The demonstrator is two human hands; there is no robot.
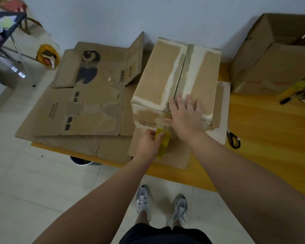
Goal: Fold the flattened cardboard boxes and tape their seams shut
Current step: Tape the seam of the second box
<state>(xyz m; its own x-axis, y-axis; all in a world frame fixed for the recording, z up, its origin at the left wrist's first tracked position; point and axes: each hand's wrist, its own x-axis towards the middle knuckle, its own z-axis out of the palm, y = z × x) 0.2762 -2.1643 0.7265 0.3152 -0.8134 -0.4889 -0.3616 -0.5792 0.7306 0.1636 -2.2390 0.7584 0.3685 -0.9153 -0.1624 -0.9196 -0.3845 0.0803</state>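
Nearby, scissors [233, 140] lie right of the folded box [157, 71], flattened cardboard [95, 106] left.

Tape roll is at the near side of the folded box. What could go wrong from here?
1. The right hand presses the box only at the near end of its top seam; the far end may gape, so tape could bridge a gap.
2. The torn whitish strips beside the seam may hold new tape poorly.
3. The left hand grips the tape roll and the scissors lie off to the right, so cutting means letting go.
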